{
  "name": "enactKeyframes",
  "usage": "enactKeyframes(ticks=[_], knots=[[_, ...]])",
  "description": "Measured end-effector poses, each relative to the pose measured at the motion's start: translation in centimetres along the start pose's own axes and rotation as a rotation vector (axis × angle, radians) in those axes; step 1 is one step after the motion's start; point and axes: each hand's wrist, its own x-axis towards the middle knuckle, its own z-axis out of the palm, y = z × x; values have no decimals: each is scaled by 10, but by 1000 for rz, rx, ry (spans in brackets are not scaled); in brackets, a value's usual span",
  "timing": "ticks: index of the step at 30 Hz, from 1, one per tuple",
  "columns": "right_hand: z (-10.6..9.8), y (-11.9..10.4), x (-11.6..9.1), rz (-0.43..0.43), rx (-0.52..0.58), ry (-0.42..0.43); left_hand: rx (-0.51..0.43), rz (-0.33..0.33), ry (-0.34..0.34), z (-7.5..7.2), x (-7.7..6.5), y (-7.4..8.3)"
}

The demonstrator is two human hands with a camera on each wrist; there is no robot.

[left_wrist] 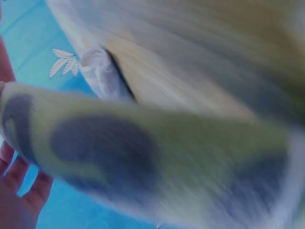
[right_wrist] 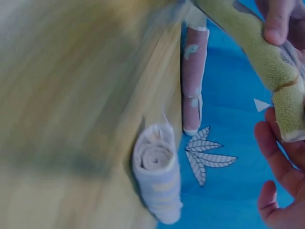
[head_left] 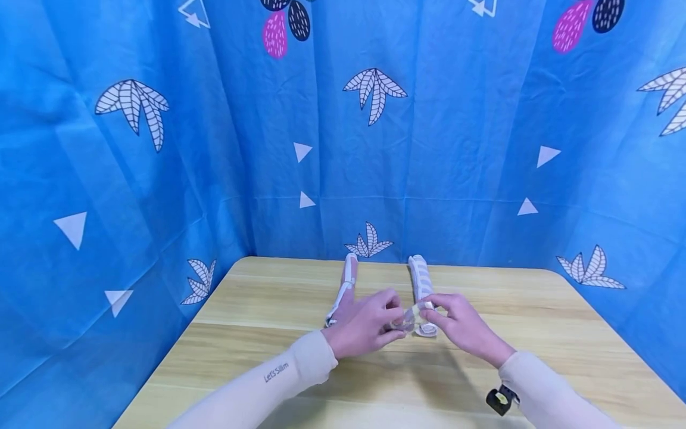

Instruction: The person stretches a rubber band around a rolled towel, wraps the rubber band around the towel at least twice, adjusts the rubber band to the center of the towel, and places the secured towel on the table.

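Note:
A yellow-green rolled towel with grey patches (head_left: pixel 414 318) is held between both hands above the table. My left hand (head_left: pixel 370 322) grips its left part with curled fingers; in the right wrist view the left thumb (right_wrist: pixel 276 26) presses on the towel's top. At the other end, my right hand (head_left: pixel 460 325) pinches the roll between thumb and fingers. The same towel (left_wrist: pixel 181 157) spans the left wrist view, blurred. Just beyond the hands lie a rolled striped towel (head_left: pixel 420 279) and a pink rolled towel with white edges (head_left: pixel 350 275), its near part overlapped by the left hand.
The light wooden table (head_left: pixel 257 292) has a far edge against a blue patterned curtain (head_left: pixel 450 149), which also stands along the left and right. A small black device (head_left: pixel 499 400) is strapped on the right wrist, beside the pale sleeve (head_left: pixel 541 384).

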Motion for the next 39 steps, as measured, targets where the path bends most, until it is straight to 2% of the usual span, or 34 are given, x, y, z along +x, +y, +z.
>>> enactKeyframes(ticks=[3, 5, 7, 10, 13, 14, 16, 19, 21, 24, 26, 30, 36, 39], knots=[[-2, 0, -2, 133, 139, -23, 176, 10, 18, 1, -3, 0], [-2, -1, -3, 220, 216, -21, 211, -22, 1, 1, -4, 0], [-1, -3, -3, 277, 277, -22, 167, -70, -36, 2, -4, 1], [1, -4, -4, 307, 306, -30, -14, -147, -100, 2, -3, -1], [2, -2, -6, 247, 251, -34, -216, -202, -145, 1, -1, -4], [3, 0, -6, 200, 207, -27, -250, -216, -153, 0, -1, -5], [3, 3, -7, 58, 102, -21, -310, -230, -171, -2, 0, -8], [1, 7, -10, -171, -116, -3, -376, -250, -203, -3, 1, -12], [-1, 9, -12, -280, -240, 2, -439, -260, -224, -4, 0, -14], [-2, 11, -15, -347, -381, 2, -528, -275, -243, -4, -1, -17], [-2, 12, -14, -374, -421, 3, -562, -278, -251, -4, -2, -19], [0, 13, -11, -405, -436, 50, -527, -258, -249, -4, -2, -18], [2, 11, -8, -387, -425, 119, -330, -139, -197, 1, -2, -10], [4, 10, -8, -370, -423, 130, -267, -113, -186, 2, -2, -7]])
